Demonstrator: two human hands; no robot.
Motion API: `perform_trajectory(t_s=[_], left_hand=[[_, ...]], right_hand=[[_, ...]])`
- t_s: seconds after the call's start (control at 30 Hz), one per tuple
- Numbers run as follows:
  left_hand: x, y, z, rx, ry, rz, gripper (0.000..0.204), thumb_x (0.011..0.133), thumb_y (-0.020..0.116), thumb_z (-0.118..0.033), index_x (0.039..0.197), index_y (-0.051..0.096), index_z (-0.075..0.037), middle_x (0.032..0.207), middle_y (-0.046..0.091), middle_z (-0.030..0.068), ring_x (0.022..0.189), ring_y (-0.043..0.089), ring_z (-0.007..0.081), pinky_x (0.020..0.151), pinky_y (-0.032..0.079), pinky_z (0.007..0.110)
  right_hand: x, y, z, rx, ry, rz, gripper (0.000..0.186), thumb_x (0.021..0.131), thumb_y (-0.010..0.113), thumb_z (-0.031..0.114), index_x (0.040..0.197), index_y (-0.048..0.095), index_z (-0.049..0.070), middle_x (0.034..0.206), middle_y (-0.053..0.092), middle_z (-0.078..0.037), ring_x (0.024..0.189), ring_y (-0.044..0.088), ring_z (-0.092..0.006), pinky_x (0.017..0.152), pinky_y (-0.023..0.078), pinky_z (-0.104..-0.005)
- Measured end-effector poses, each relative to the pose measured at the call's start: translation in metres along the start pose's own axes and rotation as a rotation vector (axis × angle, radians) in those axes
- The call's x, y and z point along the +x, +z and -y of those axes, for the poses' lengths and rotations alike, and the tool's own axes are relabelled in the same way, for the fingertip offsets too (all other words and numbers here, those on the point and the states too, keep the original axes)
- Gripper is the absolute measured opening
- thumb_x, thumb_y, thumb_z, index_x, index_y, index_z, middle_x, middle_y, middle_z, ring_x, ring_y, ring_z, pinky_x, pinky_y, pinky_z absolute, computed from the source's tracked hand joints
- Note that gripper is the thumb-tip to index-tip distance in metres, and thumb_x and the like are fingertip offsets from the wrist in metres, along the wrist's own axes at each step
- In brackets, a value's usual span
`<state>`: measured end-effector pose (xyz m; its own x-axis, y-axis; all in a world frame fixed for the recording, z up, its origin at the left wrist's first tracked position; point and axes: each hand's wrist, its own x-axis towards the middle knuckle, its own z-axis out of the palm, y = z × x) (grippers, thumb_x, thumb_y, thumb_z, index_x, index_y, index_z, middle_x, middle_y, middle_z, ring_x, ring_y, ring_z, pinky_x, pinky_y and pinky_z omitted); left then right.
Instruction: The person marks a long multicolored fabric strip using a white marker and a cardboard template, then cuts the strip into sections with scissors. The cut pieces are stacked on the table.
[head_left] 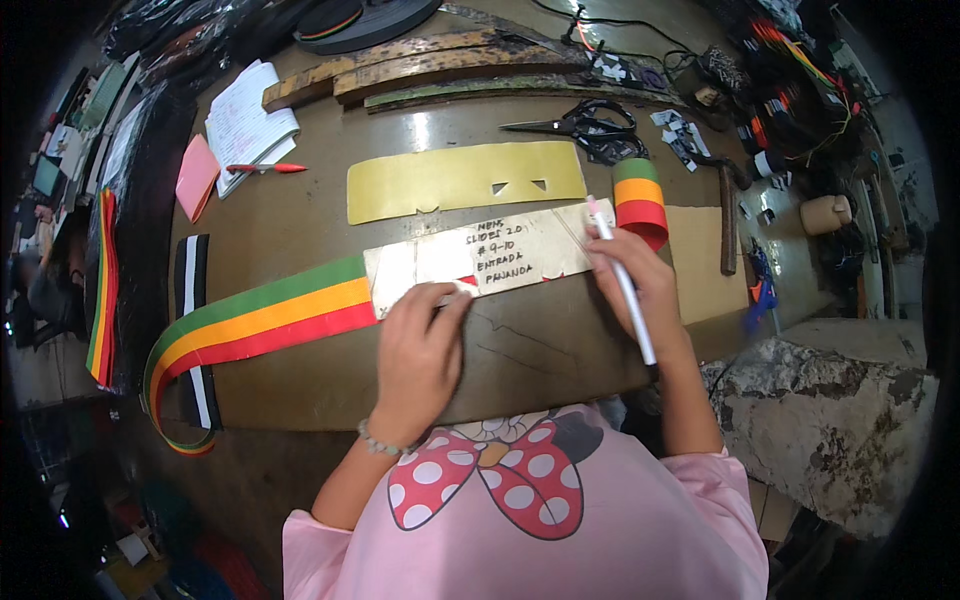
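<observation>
A white marked template (425,255) lies over a green, yellow and red striped strap (290,298). The strap runs out to the left and curls over the table's front edge. At the template's lower edge, my left hand (420,335) presses it down with bent fingers; red shows through a small notch there. My right hand (632,275) grips a slim white pen (630,305) at the template's right end, and the pen slants across my fingers. Just beyond that hand, the strap's other end (638,190) curves up. A yellow template (425,183) with triangular cut-outs lies behind the white one.
Black scissors (585,127) and long wooden strips (440,72) lie toward the back. At left are paper sheets (245,115), a red pen (267,168) and a black-and-white strap (192,300). Brown cardboard (705,255) and blue-handled snips (762,285) sit at right.
</observation>
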<state>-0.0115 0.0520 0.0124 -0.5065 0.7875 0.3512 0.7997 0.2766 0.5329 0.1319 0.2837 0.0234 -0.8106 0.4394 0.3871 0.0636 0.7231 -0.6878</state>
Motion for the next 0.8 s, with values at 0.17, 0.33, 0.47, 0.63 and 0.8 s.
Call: perform_trajectory(t_s=[0.17, 0.33, 0.47, 0.63, 0.8], left_hand=[[-0.004, -0.013, 0.018, 0.161, -0.024, -0.041, 0.027, 0.081, 0.071, -0.002, 0.108, 0.071, -0.007, 0.108, 0.065, 0.0098, 0.096, 0.062, 0.0294, 0.082, 0.05, 0.04], [-0.009, -0.019, 0.03, 0.239, 0.016, 0.052, 0.03, 0.079, 0.068, -0.001, 0.107, 0.072, -0.01, 0.103, 0.068, 0.006, 0.089, 0.063, 0.0245, 0.075, 0.053, 0.034], [-0.009, -0.022, 0.029, 0.326, 0.088, 0.118, 0.039, 0.078, 0.061, -0.01, 0.116, 0.067, -0.009, 0.112, 0.065, 0.007, 0.096, 0.062, 0.0235, 0.077, 0.054, 0.033], [-0.006, 0.0, 0.004, 0.533, -0.003, 0.21, 0.047, 0.088, 0.064, -0.026, 0.133, 0.056, -0.013, 0.137, 0.052, 0.0098, 0.096, 0.058, 0.0328, 0.08, 0.054, 0.038], [-0.006, 0.019, -0.017, 0.607, -0.018, 0.275, 0.08, 0.085, 0.056, -0.065, 0.15, 0.04, -0.022, 0.157, 0.032, 0.0133, 0.102, 0.054, 0.0503, 0.09, 0.05, 0.053]], right_hand=[[0.0, -0.001, -0.024, -0.196, -0.207, 0.264, 0.024, 0.08, 0.069, 0.004, 0.104, 0.068, 0.006, 0.109, 0.064, -0.014, 0.107, 0.062, -0.0329, 0.09, 0.051, -0.04], [-0.003, -0.003, -0.031, -0.284, -0.243, 0.316, 0.026, 0.08, 0.066, 0.007, 0.106, 0.068, 0.008, 0.113, 0.064, -0.014, 0.109, 0.061, -0.0328, 0.091, 0.051, -0.0409], [-0.002, -0.002, -0.031, -0.311, -0.271, 0.315, 0.025, 0.081, 0.067, 0.009, 0.106, 0.069, 0.009, 0.111, 0.064, -0.014, 0.108, 0.062, -0.0334, 0.09, 0.051, -0.0414], [-0.004, 0.005, -0.028, -0.329, -0.277, 0.264, 0.022, 0.084, 0.071, 0.013, 0.106, 0.069, 0.008, 0.108, 0.065, -0.014, 0.1, 0.064, -0.0323, 0.085, 0.053, -0.0407], [-0.001, 0.009, -0.022, -0.361, -0.237, 0.226, 0.025, 0.087, 0.069, 0.013, 0.111, 0.069, 0.005, 0.106, 0.066, -0.015, 0.093, 0.065, -0.0314, 0.082, 0.053, -0.0392]])
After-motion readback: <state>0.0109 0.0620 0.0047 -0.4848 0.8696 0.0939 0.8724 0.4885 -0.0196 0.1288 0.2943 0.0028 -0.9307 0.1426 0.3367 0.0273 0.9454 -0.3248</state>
